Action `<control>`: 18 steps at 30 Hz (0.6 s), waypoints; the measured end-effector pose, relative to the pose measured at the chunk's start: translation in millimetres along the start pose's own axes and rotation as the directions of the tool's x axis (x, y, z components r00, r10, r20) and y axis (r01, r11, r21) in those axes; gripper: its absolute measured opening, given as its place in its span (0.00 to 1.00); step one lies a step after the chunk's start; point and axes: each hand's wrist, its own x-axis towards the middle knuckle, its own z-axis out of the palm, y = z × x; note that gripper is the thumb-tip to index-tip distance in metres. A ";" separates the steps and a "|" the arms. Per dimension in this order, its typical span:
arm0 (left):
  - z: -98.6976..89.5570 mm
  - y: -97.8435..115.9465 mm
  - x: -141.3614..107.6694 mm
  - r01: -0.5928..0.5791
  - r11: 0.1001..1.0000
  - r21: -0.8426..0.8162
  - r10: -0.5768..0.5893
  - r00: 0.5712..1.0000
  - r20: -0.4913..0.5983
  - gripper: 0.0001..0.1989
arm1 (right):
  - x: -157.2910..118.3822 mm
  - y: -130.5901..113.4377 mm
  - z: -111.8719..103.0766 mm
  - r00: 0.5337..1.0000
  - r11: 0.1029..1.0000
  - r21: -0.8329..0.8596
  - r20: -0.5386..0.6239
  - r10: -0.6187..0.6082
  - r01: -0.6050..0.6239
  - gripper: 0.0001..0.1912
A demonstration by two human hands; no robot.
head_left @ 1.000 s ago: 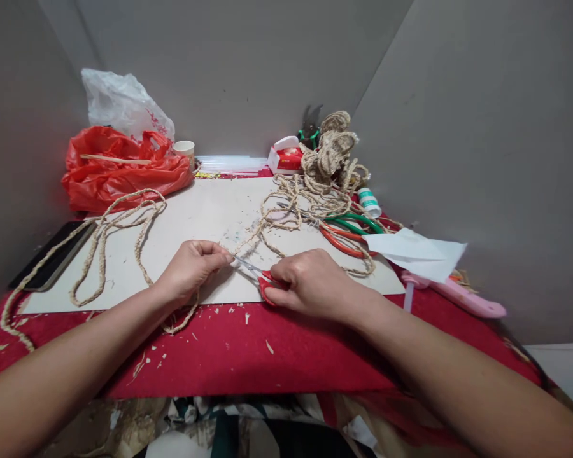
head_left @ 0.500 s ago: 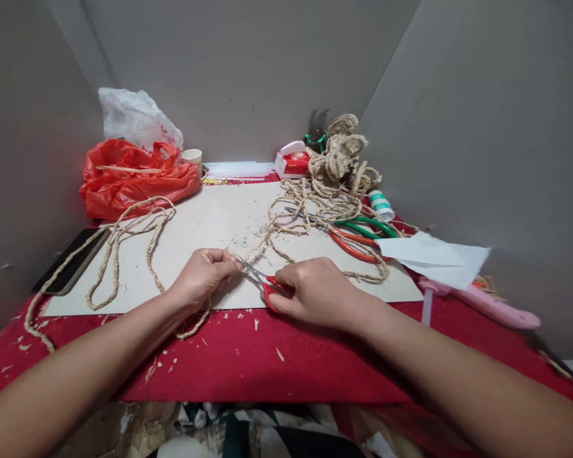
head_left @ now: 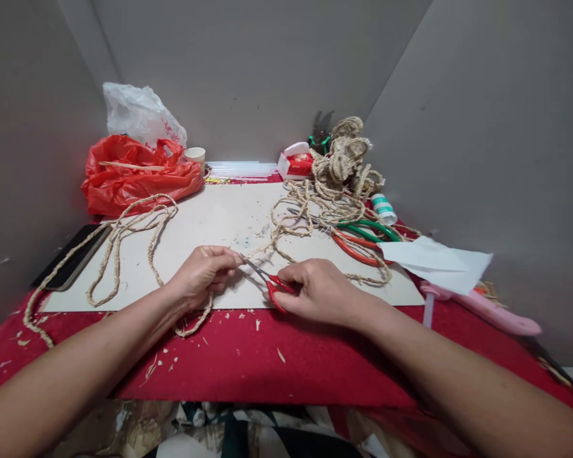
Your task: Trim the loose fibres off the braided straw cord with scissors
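My left hand (head_left: 211, 270) is closed in a pinch on a braided straw rope (head_left: 153, 251), near the middle of the white board (head_left: 219, 219). The rope loops out to the left and hangs below that hand, and it also runs right toward the larger tangle. With fingers through the handles, my right hand (head_left: 315, 289) grips small red-handled scissors (head_left: 260, 272). Their blades point left and meet the rope at my left fingertips. Whether the blades touch a loose fibre or the braid itself is too small to tell.
A pile of braided rope (head_left: 346, 159) lies at the back right, with pliers (head_left: 358, 245), a white paper (head_left: 439, 261) and a pink glue gun (head_left: 494, 312) nearby. To the left are a red plastic bag (head_left: 138, 181) and a phone (head_left: 71, 257). Straw scraps litter the red cloth (head_left: 229, 362).
The scissor blades look closer together than before, and their handles have shifted slightly right. My left hand keeps its pinch on the rope. The whole view has shifted a little.
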 end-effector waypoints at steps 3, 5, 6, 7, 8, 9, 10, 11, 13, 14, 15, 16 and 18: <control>-0.7 0.1 0.1 0.015 1.000 -0.016 -0.015 1.000 0.022 0.03 | -0.5 -3.9 -4.0 1.000 0.995 -0.098 -0.024 -0.001 -0.001 0.13; -1.2 -1.1 0.9 0.005 1.000 -0.007 -0.005 1.000 0.024 0.03 | -0.7 -5.8 -5.3 0.999 0.992 -0.129 -0.038 -0.007 0.002 0.13; -1.5 -1.9 1.4 -0.004 1.000 0.000 0.004 1.000 0.027 0.03 | -0.9 -6.2 -5.3 0.999 0.991 -0.134 -0.046 -0.008 0.002 0.13; -1.8 -2.8 1.9 -0.015 1.000 0.006 0.015 0.999 0.030 0.03 | -1.0 -6.2 -4.9 0.998 0.991 -0.132 -0.056 -0.010 0.003 0.14; -2.1 -3.6 2.3 -0.026 1.000 0.013 0.025 0.999 0.033 0.03 | -1.3 -5.9 -4.2 0.998 0.992 -0.124 -0.067 -0.015 0.007 0.14; -2.3 -4.2 2.6 -0.034 0.999 0.020 0.034 0.999 0.034 0.03 | -1.7 -5.4 -3.4 0.997 0.994 -0.111 -0.078 -0.021 0.013 0.15; -2.4 -4.6 2.8 -0.040 0.999 0.025 0.040 0.999 0.036 0.03 | -2.1 -4.8 -2.7 0.996 0.996 -0.091 -0.087 -0.030 0.022 0.15; -2.4 -4.8 2.8 -0.045 0.999 0.029 0.044 0.998 0.037 0.03 | -2.7 -4.1 -2.0 0.995 0.997 -0.066 -0.091 -0.038 0.033 0.16; -1.8 -4.6 2.6 -0.052 0.998 0.035 0.051 0.998 0.038 0.03 | -4.0 -3.3 -1.6 0.995 0.999 -0.012 -0.092 -0.049 0.048 0.16; -1.4 -4.2 2.4 -0.054 0.998 0.039 0.052 0.998 0.039 0.03 | -4.6 -3.2 -1.9 0.995 0.999 0.009 -0.090 -0.051 0.052 0.17; -0.8 -3.8 2.2 -0.055 0.998 0.042 0.054 0.998 0.039 0.03 | -5.1 -3.4 -2.4 0.995 0.998 0.024 -0.087 -0.054 0.057 0.17; -0.3 -3.5 2.0 -0.057 0.997 0.046 0.055 0.998 0.038 0.03 | -5.5 -3.7 -3.1 0.995 0.998 0.033 -0.084 -0.056 0.059 0.17; 0.2 -3.4 2.0 -0.058 0.997 0.054 0.057 0.998 0.035 0.03 | -5.8 -4.3 -4.6 0.996 0.997 0.046 -0.074 -0.059 0.062 0.17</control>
